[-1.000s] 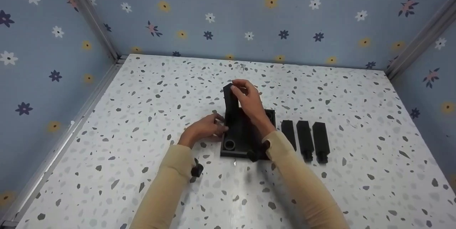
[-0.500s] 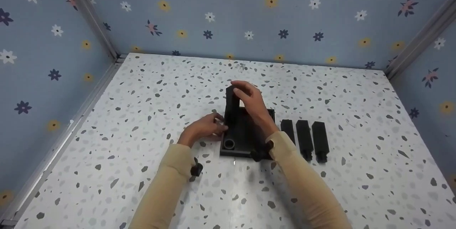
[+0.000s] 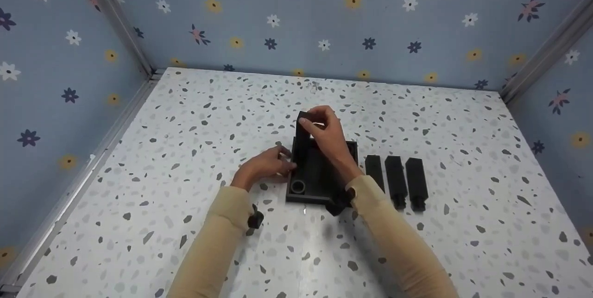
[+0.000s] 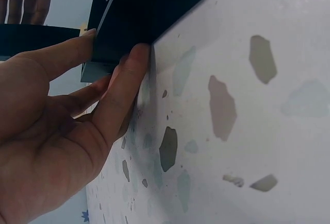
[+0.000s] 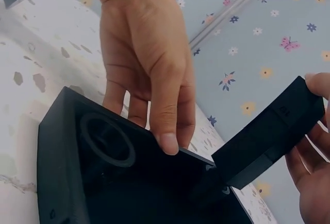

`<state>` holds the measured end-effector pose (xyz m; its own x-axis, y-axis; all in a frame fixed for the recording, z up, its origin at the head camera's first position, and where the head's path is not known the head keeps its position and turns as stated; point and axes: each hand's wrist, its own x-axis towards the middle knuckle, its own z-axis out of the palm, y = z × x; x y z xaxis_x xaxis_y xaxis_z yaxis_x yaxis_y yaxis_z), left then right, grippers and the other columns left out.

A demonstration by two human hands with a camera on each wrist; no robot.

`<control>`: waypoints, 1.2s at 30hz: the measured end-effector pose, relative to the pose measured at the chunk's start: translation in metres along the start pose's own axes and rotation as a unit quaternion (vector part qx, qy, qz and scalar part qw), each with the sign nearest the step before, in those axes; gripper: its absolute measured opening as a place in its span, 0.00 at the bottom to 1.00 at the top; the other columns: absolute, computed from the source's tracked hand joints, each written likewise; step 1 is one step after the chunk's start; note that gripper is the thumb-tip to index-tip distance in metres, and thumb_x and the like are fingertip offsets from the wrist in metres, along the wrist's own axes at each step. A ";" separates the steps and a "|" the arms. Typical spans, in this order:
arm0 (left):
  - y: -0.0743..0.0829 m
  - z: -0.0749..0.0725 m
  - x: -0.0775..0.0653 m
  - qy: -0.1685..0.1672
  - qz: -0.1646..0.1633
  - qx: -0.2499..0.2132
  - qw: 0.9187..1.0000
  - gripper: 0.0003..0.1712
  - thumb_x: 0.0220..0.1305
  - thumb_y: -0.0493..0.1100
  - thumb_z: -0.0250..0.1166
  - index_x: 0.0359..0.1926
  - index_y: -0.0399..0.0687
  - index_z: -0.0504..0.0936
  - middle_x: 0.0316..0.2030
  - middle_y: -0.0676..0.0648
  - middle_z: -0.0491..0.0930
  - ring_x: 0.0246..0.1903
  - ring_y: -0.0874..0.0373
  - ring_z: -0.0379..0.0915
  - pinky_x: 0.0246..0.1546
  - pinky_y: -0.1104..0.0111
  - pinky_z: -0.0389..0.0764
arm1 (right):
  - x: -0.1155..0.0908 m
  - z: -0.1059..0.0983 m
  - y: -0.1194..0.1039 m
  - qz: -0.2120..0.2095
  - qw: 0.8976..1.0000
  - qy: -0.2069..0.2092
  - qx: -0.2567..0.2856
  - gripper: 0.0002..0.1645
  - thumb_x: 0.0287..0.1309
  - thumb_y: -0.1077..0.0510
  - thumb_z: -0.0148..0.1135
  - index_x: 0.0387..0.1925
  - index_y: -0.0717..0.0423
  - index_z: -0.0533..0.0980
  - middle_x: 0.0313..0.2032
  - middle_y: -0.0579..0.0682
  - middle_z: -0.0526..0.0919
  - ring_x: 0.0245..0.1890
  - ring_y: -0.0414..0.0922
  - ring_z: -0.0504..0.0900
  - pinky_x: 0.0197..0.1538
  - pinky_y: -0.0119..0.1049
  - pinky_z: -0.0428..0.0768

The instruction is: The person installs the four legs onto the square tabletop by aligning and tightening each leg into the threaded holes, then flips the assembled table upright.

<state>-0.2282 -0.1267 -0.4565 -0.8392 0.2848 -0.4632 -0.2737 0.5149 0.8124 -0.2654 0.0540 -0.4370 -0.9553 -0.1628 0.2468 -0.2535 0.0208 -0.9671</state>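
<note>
A black, shallow tabletop (image 3: 305, 199) lies underside up, with a raised rim and a round socket (image 3: 298, 187) at its near left corner. My left hand (image 3: 268, 166) grips its left wall, thumb over the rim and fingers along the outside, as the left wrist view shows. At the far left corner a black square leg (image 3: 302, 131) stands nearly upright, its lower end at the corner socket. My right hand (image 3: 331, 133) pinches the leg's upper end between thumb and fingers. In the right wrist view the leg (image 5: 270, 131) rises from the rim beside the left hand (image 5: 149, 69).
Three more black legs (image 3: 374, 173) lie side by side to the right of the tabletop, two with stubby narrow ends showing. The speckled white table (image 3: 208, 117) meets flowered blue panels (image 3: 301, 24) at the back and sides.
The leg has swung from leaning left to nearly upright and has turned. My right hand has shifted slightly right with it, its fingers repositioned. The left hand stays put.
</note>
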 end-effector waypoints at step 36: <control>0.000 0.001 0.000 0.005 -0.001 -0.006 1.000 0.25 0.64 0.44 0.63 0.60 0.43 0.68 0.43 0.42 0.80 0.43 0.53 0.80 0.44 0.65 0.82 | 0.003 -0.007 -0.010 0.022 0.994 -0.098 0.035 0.20 0.68 0.63 0.48 0.60 0.62 0.71 0.56 0.59 0.76 0.53 0.48 0.76 0.58 0.41 0.72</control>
<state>-0.2278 -0.1263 -0.4567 -0.8438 0.2750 -0.4607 -0.2810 0.5051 0.8161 -0.2666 0.0598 -0.4259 -0.9154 -0.3528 0.1940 -0.1944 -0.0346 -0.9803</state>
